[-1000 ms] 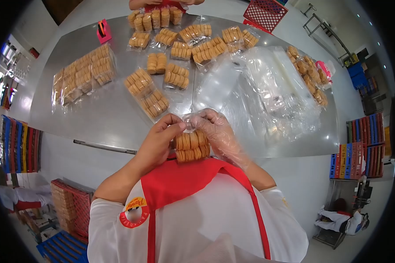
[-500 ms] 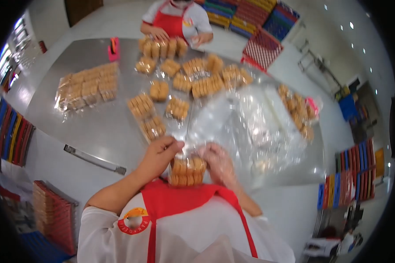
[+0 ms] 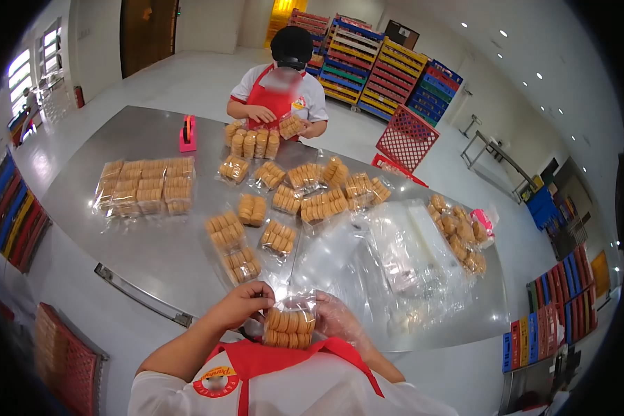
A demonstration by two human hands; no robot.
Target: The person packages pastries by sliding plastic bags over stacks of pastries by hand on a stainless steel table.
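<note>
Head view: the bag (image 3: pixel 290 327) of biscuits hangs between the hands, just in front of the apron (image 3: pixel 270 357), at the near edge of the table (image 3: pixel 152 256); the left hand (image 3: pixel 246 304) pinches its upper left corner between thumb and fingers; the right hand (image 3: pixel 336 320), gloved in clear plastic, is at its right edge, though I cannot tell how firmly it grips. A second ago the fingers met over the bag's top; now they stand apart, the film spread between them; the work, I judge, is still on this bag's mouth. Across the table, a co-worker (image 3: pixel 310 100) now holds up a pack (image 3: pixel 291 126).
</note>
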